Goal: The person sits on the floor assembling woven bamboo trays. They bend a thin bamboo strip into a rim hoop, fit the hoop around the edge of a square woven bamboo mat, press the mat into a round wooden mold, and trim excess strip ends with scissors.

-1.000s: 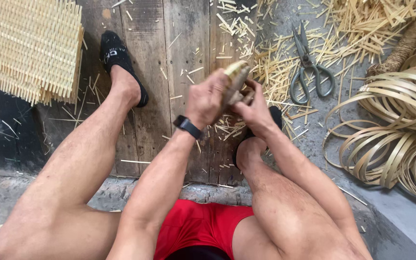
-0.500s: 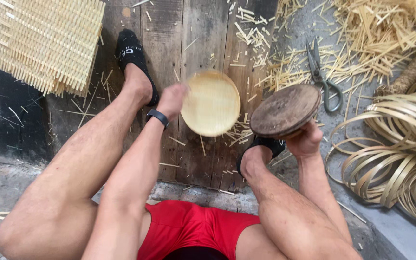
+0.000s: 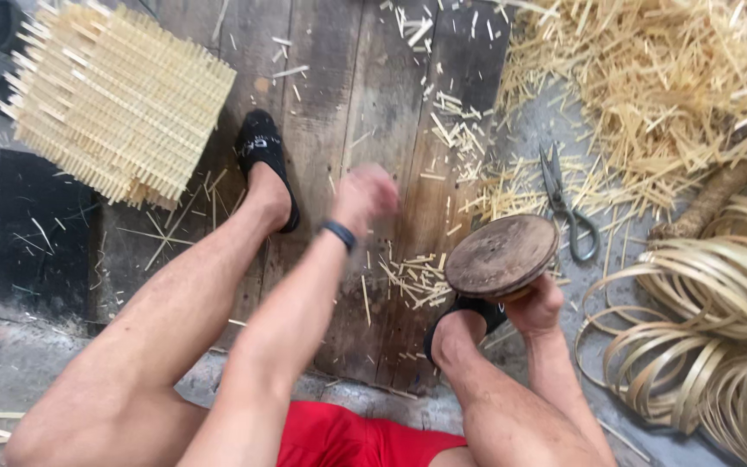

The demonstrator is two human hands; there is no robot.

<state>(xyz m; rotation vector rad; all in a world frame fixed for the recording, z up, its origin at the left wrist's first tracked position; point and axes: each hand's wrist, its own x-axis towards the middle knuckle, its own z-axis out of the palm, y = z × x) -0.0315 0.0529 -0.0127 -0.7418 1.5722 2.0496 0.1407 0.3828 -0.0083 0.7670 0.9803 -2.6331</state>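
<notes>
1. Fingers of the right hand (image 3: pixel 536 304) are curled under a round dark wooden disc (image 3: pixel 501 256), which is held from below and tilted a little, above the right foot.
2. Fingers of the left hand (image 3: pixel 363 195) are blurred; whether they are spread or closed cannot be told, and nothing is seen in them.
3. No container is seen; the things lie on the wooden boards (image 3: pixel 339 104) and on the grey floor (image 3: pixel 10 363) beside them.
4. The left arm is stretched forward over the middle of the boards, with a dark band (image 3: pixel 339 233) on the wrist. The right arm is bent low near the right edge of the boards.
5. One woven bamboo mat (image 3: pixel 118 99) is laid at the far left corner of the boards.
6. One pair of scissors (image 3: pixel 568 203) is seen just beyond the disc, near the right edge.
7. Two black shoes (image 3: pixel 265 156) are worn.
8. Coiled bamboo strips (image 3: pixel 719 320) are piled at the right, and loose cut splints (image 3: pixel 667 78) at the far right corner; these cannot be counted.
</notes>
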